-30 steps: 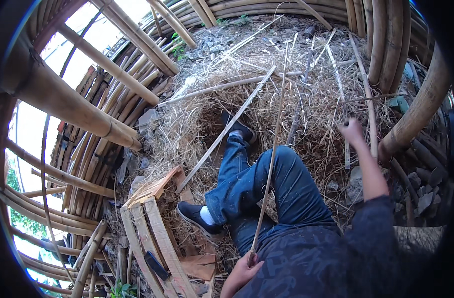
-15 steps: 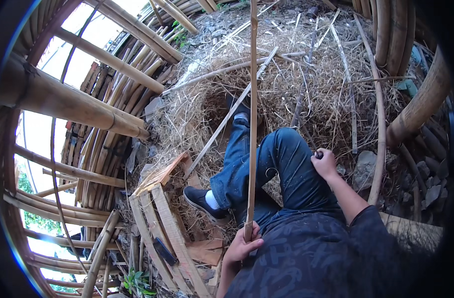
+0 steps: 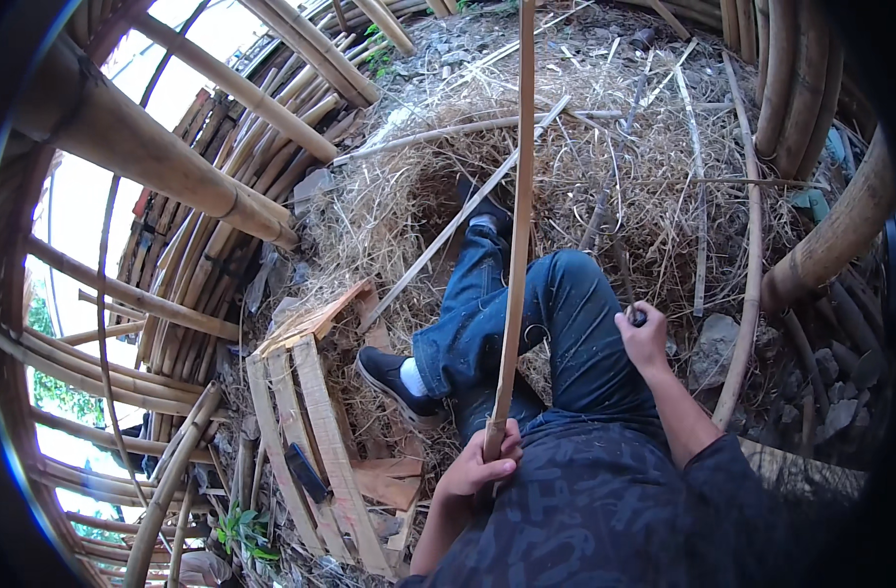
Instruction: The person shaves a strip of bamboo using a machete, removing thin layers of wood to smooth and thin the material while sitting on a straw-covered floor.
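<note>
My left hand (image 3: 480,463) is closed round the lower end of a long, split bamboo strip (image 3: 519,245), just in front of my shirt. The strip rises past my legs and leaves the top of the view. At my right knee, my right hand (image 3: 648,341) grips the dark handle of a knife (image 3: 638,318). Its thin, dark blade points away from me over the shavings and stays apart from the strip. My jeans (image 3: 590,328) are dotted with small shavings, one knee raised between the hands.
Curly bamboo shavings (image 3: 654,167) cover the ground ahead, with loose strips and a bamboo pole (image 3: 750,225) across them. At left stands a wooden crate (image 3: 321,421) with a dark phone-like object (image 3: 308,472) on it. Bamboo posts (image 3: 174,176) and stones (image 3: 715,353) flank me.
The whole view has turned slightly. The left hand and strip sit a little higher in the picture, the right hand slightly lower and further right. Both grips are unchanged.
</note>
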